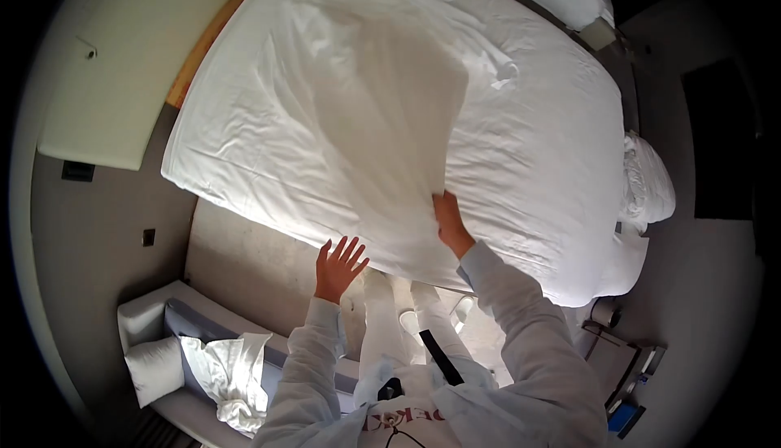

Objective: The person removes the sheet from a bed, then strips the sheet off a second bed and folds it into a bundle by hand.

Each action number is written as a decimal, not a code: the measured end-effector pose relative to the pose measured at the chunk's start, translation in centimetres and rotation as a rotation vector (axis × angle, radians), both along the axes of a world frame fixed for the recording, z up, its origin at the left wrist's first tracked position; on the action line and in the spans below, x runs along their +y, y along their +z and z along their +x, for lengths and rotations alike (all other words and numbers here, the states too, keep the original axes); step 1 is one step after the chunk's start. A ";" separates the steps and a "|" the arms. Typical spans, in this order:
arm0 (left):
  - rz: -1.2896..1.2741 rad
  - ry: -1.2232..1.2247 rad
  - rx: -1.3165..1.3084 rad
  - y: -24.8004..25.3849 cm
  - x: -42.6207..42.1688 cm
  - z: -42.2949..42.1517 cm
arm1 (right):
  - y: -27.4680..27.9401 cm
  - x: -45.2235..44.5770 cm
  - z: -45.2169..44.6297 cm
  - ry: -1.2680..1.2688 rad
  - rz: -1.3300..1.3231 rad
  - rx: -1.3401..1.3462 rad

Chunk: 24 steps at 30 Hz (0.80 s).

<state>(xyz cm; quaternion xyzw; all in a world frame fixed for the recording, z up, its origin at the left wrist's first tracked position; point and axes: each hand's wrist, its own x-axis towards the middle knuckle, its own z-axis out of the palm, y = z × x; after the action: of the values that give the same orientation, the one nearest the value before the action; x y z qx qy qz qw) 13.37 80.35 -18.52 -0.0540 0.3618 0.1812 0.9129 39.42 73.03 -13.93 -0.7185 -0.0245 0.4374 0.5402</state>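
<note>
A wide bed (537, 155) covered in white bedding fills the middle of the view. Over it a loose white sheet (390, 98) is raised and billowing, its narrow end drawn toward me. My right hand (450, 222) is closed on the near corner of this sheet, above the bed's near side. My left hand (338, 269) has its fingers spread and holds nothing; it is just off the bed's near edge, to the left of my right hand.
At the lower left is a grey sofa (211, 310) with a white pillow (154, 372) and a crumpled white cloth (232, 375). White bundled bedding (647, 180) lies beyond the bed's right side. A low table (610, 358) stands at the lower right.
</note>
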 end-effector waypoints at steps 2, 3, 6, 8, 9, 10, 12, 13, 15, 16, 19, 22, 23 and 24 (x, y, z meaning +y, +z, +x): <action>-0.044 -0.199 0.072 0.8 0.8 4.3 | 5.2 -6.6 -2.2 0.055 0.004 0.125; 0.102 -0.177 -0.002 2.0 0.7 6.8 | 6.9 -10.2 -2.5 0.009 0.154 0.252; 0.263 -0.214 -0.180 4.5 -2.6 14.6 | 9.7 -21.4 0.6 -0.035 0.282 0.234; 0.975 -0.497 -0.219 7.3 -7.7 19.1 | 14.6 -28.7 3.4 -0.198 0.312 0.143; 1.199 -0.600 -0.262 9.1 -10.6 21.5 | 14.7 -33.8 5.1 -0.418 0.344 0.065; 1.009 -0.666 -0.357 10.8 -14.3 23.8 | 16.9 -38.3 6.3 -0.532 0.278 -0.083; 0.609 -0.790 -0.468 14.5 -21.8 28.4 | 18.2 -48.0 10.1 -0.894 0.131 -0.185; 0.543 -0.829 -0.519 16.7 -25.1 28.8 | 18.6 -52.5 11.3 -0.799 0.300 -0.178; 0.412 -0.912 -0.612 21.5 -31.6 29.6 | 17.4 -63.0 15.1 -0.712 0.485 -0.223; 0.511 -1.072 -0.602 22.9 -33.5 30.2 | 15.3 -67.8 16.3 -0.723 0.491 -0.271; 0.263 -1.091 -0.571 15.9 -37.2 33.2 | 19.9 -65.8 22.1 -0.879 0.443 -0.193; 0.347 -0.876 -0.351 12.2 -31.6 32.6 | 13.6 -67.0 33.6 -0.474 0.144 -0.641; 0.329 -0.787 -0.298 10.5 -29.4 31.8 | 9.6 -66.2 37.9 -0.743 0.192 -0.454; 0.311 -0.715 -0.242 8.8 -27.2 30.7 | 8.8 -62.3 38.4 -0.566 -0.003 -0.546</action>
<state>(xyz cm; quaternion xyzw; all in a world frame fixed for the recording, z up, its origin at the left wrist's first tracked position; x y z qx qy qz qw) 44.03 53.18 -9.73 0.1929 0.2159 -0.1030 0.9516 77.83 10.71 -5.12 -0.7877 0.0328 0.0639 0.6119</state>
